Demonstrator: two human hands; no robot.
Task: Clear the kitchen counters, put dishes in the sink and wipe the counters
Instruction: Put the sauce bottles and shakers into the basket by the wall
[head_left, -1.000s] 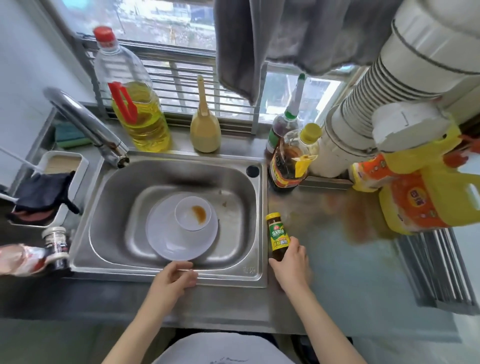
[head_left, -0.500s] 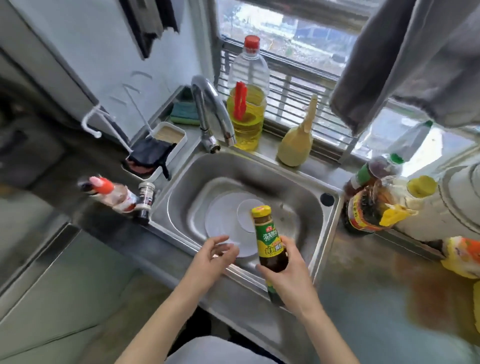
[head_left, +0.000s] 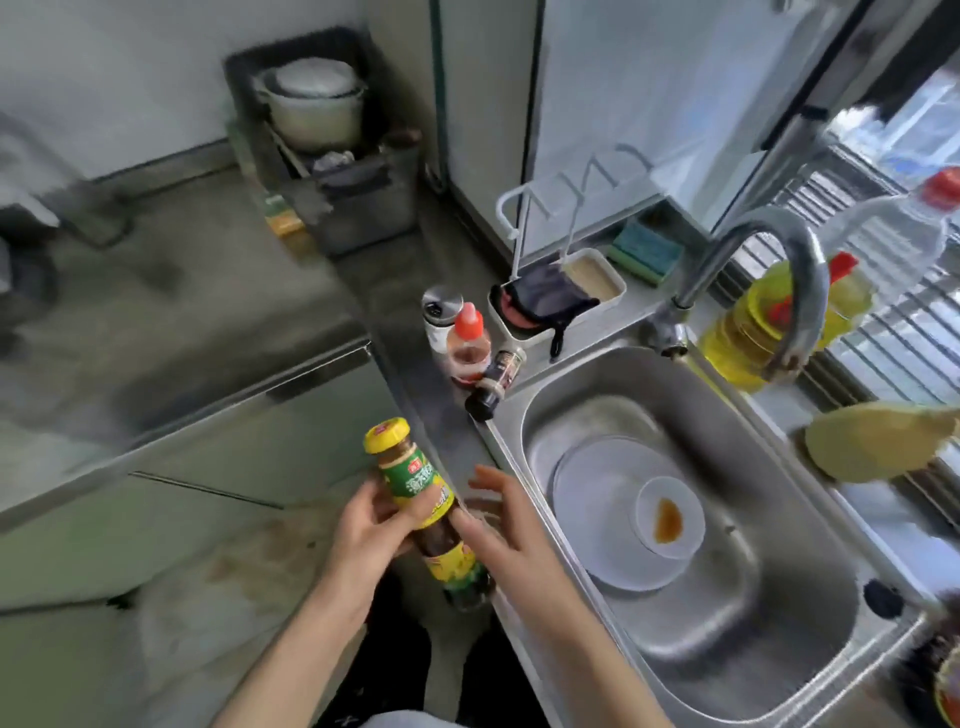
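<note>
- Nearest us, our left hand curls its fingers and thumb round the labelled middle of the sauce bottle and carries it.
- The sauce bottle is tilted, its yellow cap up and to the left and its dark lower half down towards us; it hangs in the air just in front of the table's front edge, left of the sink.
- Our right hand is just beside the bottle's lower half with its fingers straight and spread, gripping nothing. We cannot tell whether the thumb touches the glass.
- To the right lies the steel sink, with a white plate flat on its bottom.
- A small bowl sits on the plate's right part, with a brown smear of sauce inside it.
- On the table at the sink's left corner, three things crowd together: a dark spice jar on its side, a red-capped squeeze bottle and a silver-lidded jar.
- Behind these stands a white tray with a dark cloth draped over its near end, and a sponge just beyond it.
- The faucet arches over the sink's back rim, with a big oil bottle behind it.
- Farthest off — blurred — a pale pot sits on a dark stand.
</note>
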